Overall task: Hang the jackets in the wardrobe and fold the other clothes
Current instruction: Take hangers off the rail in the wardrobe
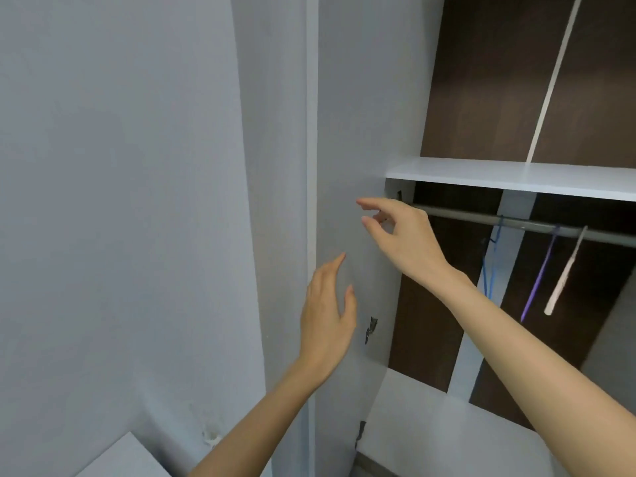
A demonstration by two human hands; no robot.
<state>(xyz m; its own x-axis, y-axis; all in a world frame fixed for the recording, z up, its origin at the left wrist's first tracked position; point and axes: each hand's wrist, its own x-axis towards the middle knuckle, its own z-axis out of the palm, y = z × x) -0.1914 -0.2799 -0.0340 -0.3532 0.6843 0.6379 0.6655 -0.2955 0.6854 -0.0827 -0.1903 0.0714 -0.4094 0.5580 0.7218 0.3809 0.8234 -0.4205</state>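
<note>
The wardrobe stands open before me, its grey hanging rail [523, 224] running under a white shelf [499, 173]. Three bare hangers hang on the rail: a blue one [490, 259], a purple one [540, 273] and a white one [564, 273]. My right hand [402, 235] is raised near the rail's left end, fingers loosely spread, holding nothing. My left hand [327, 318] is lifted with straight fingers in front of the wardrobe's grey side panel [344, 132], empty as well. No jacket or other clothing is in view.
The wardrobe's back is dark brown with pale strips. Metal hinges [371, 329] sit on the side panel. A grey wall [120, 166] fills the left. A white surface corner [127, 456] shows at the bottom left.
</note>
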